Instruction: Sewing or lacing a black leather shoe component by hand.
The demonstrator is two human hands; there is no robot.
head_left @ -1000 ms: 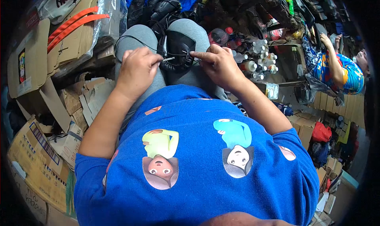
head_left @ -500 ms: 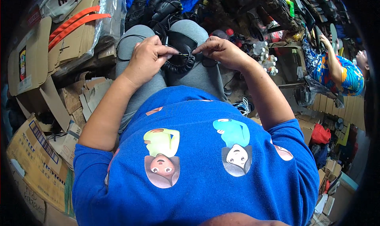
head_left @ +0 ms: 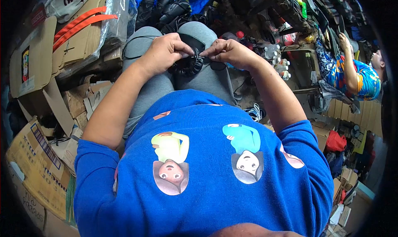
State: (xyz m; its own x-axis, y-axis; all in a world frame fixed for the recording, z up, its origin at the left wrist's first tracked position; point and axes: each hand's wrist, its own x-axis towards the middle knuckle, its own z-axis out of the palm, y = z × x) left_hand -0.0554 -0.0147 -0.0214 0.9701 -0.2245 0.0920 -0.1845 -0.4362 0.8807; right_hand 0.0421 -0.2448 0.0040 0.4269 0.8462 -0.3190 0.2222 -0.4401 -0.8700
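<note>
I sit, and on my lap, over my grey knees, lies the black piece (head_left: 191, 65), something soft and dark with a curled or ribbed part; I cannot tell exactly what it is. My left hand (head_left: 166, 51) pinches its left edge, fingers closed on it. My right hand (head_left: 228, 52) pinches the right edge in the same way, so both grips are clenched on the piece and almost meet in the middle. I judge it is light and flexible, it bends under the fingers and is not fragile. The best hold seems the edge, with fingertips, because the middle sags. Farther left are cardboard boxes (head_left: 37, 54) with orange straps (head_left: 81, 23). Far right another person in a colourful shirt (head_left: 352, 73) bends over.
</note>
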